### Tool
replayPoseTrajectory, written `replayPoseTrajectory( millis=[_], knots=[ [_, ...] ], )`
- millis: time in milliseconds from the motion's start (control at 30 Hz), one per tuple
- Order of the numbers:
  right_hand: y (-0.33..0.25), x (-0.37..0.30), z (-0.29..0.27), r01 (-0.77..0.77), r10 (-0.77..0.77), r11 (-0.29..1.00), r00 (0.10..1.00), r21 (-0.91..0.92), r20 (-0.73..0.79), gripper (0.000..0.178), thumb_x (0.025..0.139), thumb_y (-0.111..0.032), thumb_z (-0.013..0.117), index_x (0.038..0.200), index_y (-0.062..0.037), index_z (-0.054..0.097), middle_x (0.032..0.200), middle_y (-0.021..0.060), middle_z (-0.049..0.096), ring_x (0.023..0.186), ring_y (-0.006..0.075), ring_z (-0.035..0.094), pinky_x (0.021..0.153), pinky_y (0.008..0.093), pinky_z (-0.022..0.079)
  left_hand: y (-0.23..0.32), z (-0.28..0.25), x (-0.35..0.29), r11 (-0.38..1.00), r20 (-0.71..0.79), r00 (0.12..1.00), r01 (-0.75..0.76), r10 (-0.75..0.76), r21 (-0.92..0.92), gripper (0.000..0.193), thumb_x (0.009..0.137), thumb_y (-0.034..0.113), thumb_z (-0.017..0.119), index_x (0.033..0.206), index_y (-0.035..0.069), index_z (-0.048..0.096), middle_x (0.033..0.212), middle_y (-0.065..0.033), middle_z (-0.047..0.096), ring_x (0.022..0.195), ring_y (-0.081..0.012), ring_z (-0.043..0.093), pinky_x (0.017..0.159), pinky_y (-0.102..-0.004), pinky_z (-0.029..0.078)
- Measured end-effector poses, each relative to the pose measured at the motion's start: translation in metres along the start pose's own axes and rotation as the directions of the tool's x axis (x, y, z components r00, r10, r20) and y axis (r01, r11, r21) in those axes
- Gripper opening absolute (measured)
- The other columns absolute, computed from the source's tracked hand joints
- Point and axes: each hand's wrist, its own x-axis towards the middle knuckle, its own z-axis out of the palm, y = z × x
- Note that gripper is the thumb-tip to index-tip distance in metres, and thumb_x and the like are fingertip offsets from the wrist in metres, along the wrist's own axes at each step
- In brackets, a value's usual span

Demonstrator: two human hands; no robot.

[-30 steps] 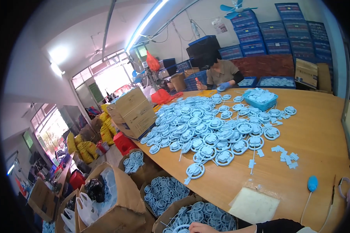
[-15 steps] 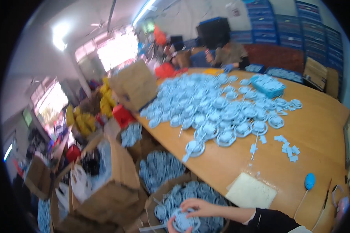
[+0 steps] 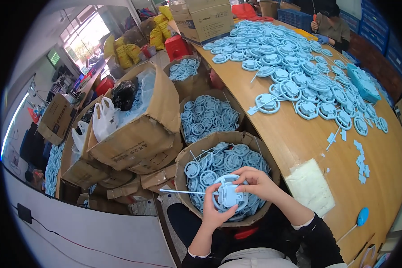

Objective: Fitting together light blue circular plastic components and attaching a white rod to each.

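Blue ring point(image 3: 229, 195) is pinched between my left hand point(image 3: 213, 213) and right hand point(image 3: 260, 184); its stick point(image 3: 183, 192), jutting left, could snag the box point(image 3: 253, 141) edge and twist it loose.

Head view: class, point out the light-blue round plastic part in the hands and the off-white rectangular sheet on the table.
Light-blue round plastic part point(image 3: 228, 196): head view, on its central plate.
Off-white rectangular sheet point(image 3: 311, 187): head view, middle of its surface.

Finished in pale blue on held round part point(image 3: 229, 195); brown on open carton point(image 3: 180, 173); light tan on tabletop point(image 3: 382, 165); yellow on sacks point(image 3: 128, 55).
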Motion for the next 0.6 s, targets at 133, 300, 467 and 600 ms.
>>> replayPoseTrajectory(
  millis=[133,300,467,600],
  knots=[
    [-0.0013,-0.0034,-0.0025,-0.078,0.078,0.997,0.997,-0.012,-0.007,0.015,0.072,0.004,0.062,0.087,0.0008,0.060,0.107,0.0071,0.046,0.096,0.0127,0.050,0.081,0.0249,0.041,0.0020,0.0018,0.0018,0.999,0.009,0.999,-0.035,0.035,0.027,0.071,0.058,0.001,0.070,0.118,0.003,0.032,0.104,-0.0112,0.046,0.092,-0.0159,0.051,0.076,-0.0283,0.045],
    [0.0006,-0.0009,-0.0037,-0.075,0.075,0.997,0.997,-0.013,0.013,0.014,0.072,0.004,0.063,0.084,0.0008,0.059,0.103,0.0055,0.046,0.093,0.0120,0.051,0.080,0.0243,0.041,-0.0024,0.0015,-0.0001,0.999,-0.006,1.000,-0.030,0.030,0.041,0.070,0.058,0.001,0.070,0.117,0.003,0.032,0.105,-0.0109,0.045,0.093,-0.0161,0.050,0.077,-0.0286,0.044],
    [0.0052,-0.0002,-0.0034,-0.067,0.069,0.992,0.998,0.106,-0.016,0.011,0.071,0.004,0.064,0.080,0.0006,0.058,0.099,0.0049,0.047,0.089,0.0116,0.054,0.078,0.0237,0.043,0.0044,0.0006,0.0048,0.972,0.004,0.997,-0.081,0.082,0.219,0.068,0.057,0.002,0.070,0.115,0.003,0.035,0.106,-0.0090,0.040,0.095,-0.0165,0.048,0.077,-0.0287,0.043],
    [0.0068,0.0008,-0.0017,-0.068,0.071,0.994,0.997,0.081,-0.037,0.011,0.072,0.004,0.063,0.077,0.0004,0.054,0.093,0.0036,0.047,0.087,0.0100,0.055,0.073,0.0213,0.044,0.0038,0.0006,0.0053,0.964,-0.015,0.997,-0.071,0.077,0.256,0.067,0.056,0.005,0.070,0.114,0.002,0.036,0.105,-0.0084,0.038,0.094,-0.0171,0.048,0.076,-0.0281,0.043]
  ],
)
